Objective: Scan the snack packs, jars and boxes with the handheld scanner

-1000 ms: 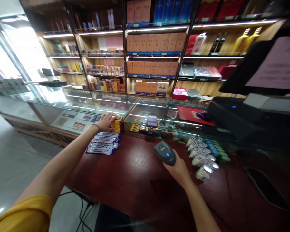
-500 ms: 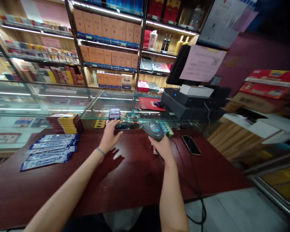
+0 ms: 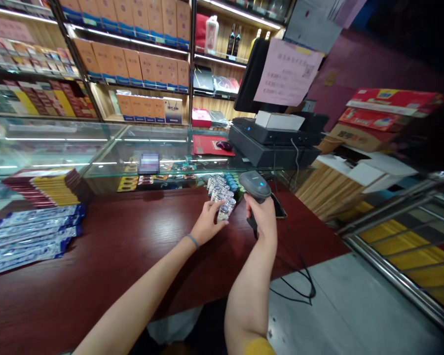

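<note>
My right hand (image 3: 264,217) is wrapped round the handle of a grey barcode scanner (image 3: 255,185), which shows a small blue light. Its head is above the table, just right of several small clear jars with silvery lids (image 3: 218,186) standing in rows. My left hand (image 3: 206,224), with a band at the wrist, has its thumb and fingers around the nearest small jar (image 3: 223,213), at the front of the group. Blue-green and green-topped containers (image 3: 234,183) stand behind, partly hidden by the scanner. A dark phone (image 3: 280,211) lies mostly hidden behind my right hand.
Blue-white packets (image 3: 33,231) and stacked red and yellow packs (image 3: 46,186) lie on the table's left. A glass counter (image 3: 163,148) runs behind, bearing a red mat (image 3: 211,145) with a mouse. A black cable (image 3: 299,276) hangs at the right edge.
My left hand has moved right, from above the table to the jar. The scanner in my right hand has shifted right, uncovering the silver-lidded jars. The view has turned right and down.
</note>
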`<state>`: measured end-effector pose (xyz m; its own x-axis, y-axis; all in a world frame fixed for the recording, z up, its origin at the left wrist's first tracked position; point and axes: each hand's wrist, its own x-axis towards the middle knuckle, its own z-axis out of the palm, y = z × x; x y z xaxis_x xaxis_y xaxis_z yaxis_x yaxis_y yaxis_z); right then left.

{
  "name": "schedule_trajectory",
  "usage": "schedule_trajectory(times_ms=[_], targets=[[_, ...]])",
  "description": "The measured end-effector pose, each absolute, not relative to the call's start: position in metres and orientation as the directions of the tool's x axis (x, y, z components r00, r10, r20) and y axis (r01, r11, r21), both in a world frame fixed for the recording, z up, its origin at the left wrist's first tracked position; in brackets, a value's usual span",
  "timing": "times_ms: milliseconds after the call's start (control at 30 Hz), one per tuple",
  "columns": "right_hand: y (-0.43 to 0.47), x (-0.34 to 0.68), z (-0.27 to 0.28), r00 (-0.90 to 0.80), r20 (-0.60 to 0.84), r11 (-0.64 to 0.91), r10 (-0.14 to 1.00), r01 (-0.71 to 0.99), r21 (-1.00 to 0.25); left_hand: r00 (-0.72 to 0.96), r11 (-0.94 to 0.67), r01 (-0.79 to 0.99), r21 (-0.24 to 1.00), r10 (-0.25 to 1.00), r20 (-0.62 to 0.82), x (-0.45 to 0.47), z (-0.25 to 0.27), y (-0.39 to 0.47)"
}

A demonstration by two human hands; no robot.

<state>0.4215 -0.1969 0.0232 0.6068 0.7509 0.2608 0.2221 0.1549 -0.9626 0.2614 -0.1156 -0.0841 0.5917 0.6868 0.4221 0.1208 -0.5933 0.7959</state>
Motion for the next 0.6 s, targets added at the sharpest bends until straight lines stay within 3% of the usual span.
schedule_trajectory(times_ms=[233,333,500,600], targets=[[-0.199,0.422,0.023,0.649,0.249,0.17,0.719,0.183,-0.968,0.612,-0.665,0.081,0.742,0.621,0.49,0.265,-0.097,-0.118],[-0.197,0.421,0.023,0.656,0.259,0.17,0.709,0.197,-0.966,0.592,-0.629,0.046,0.776,0.643,0.486,0.265,-0.099,-0.119],[-0.191,0.416,0.024,0.628,0.286,0.159,0.724,0.252,-0.955,0.452,-0.327,-0.219,0.919,0.801,0.393,0.252,-0.088,-0.114],[-0.186,0.407,0.024,0.594,0.308,0.165,0.743,0.283,-0.945,0.394,-0.107,-0.38,0.919,0.88,0.265,0.219,-0.072,-0.099]])
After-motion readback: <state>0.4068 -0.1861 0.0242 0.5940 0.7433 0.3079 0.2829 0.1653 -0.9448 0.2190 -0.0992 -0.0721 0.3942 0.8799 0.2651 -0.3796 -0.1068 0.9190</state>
